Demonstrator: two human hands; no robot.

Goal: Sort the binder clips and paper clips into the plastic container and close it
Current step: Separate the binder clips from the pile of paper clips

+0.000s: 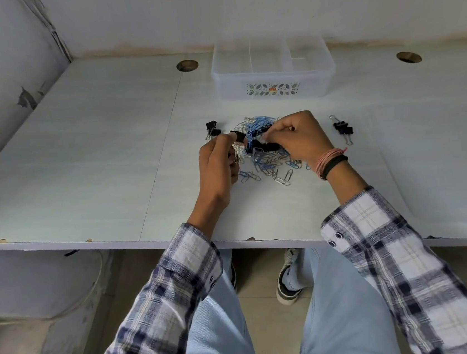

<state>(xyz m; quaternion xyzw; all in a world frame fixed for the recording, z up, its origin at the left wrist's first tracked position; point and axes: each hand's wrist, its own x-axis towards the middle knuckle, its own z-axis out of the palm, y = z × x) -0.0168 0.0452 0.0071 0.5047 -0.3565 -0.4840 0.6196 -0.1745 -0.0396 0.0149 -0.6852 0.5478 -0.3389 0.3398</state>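
Observation:
A heap of blue and silver paper clips [268, 164] mixed with black binder clips lies mid-table. My left hand [219, 164] pinches a black binder clip [239, 137] at the heap's left edge. My right hand [300, 137] has its fingers curled into the heap's top, pinching at clips; what it grips is hidden. Two black binder clips [212, 129] lie left of the heap and two more binder clips [343, 129] to the right. The clear plastic container [274, 85], open with dividers inside, stands behind the heap. No lid is in view.
The pale table [94, 163] has two round cable holes [187, 65], one at the back left and one hole [408, 57] at the back right. Walls close in behind and on the left. The table's front edge [117, 242] runs just above my knees.

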